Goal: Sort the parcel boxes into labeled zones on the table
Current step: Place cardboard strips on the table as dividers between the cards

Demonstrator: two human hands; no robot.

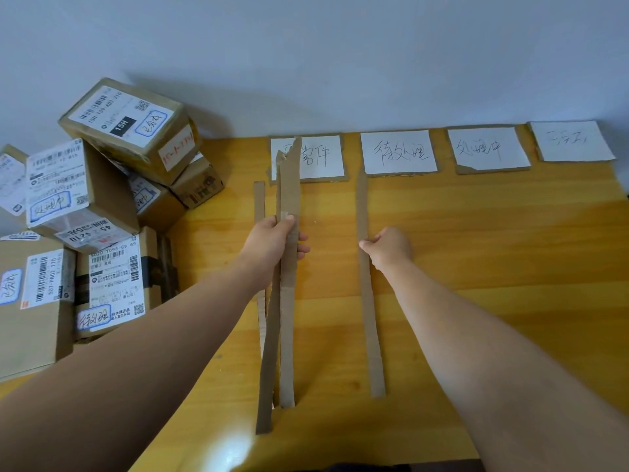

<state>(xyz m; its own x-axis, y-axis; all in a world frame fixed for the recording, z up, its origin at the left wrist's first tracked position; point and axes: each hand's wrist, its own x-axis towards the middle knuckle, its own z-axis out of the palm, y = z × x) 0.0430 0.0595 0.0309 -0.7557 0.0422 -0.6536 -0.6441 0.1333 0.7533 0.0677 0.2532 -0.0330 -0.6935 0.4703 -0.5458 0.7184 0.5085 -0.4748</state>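
1. Left hand grips spare strips; right hand pinches a divider strip flat on the table.
2. Parcel boxes piled far left; none sit below the label cards. Sorting unstarted.

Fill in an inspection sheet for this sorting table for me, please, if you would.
Surface: yellow wooden table, glossy.
Job's things: parcel boxes piled at the left, none in a zone; four zone cards along the far edge.
Clutter: loose strip of cardboard lying near the first card.
Hands: left hand grips held strips; right hand pinches laid strip on the table.
Cables: nothing seen.
Surroundings: plain grey wall behind.
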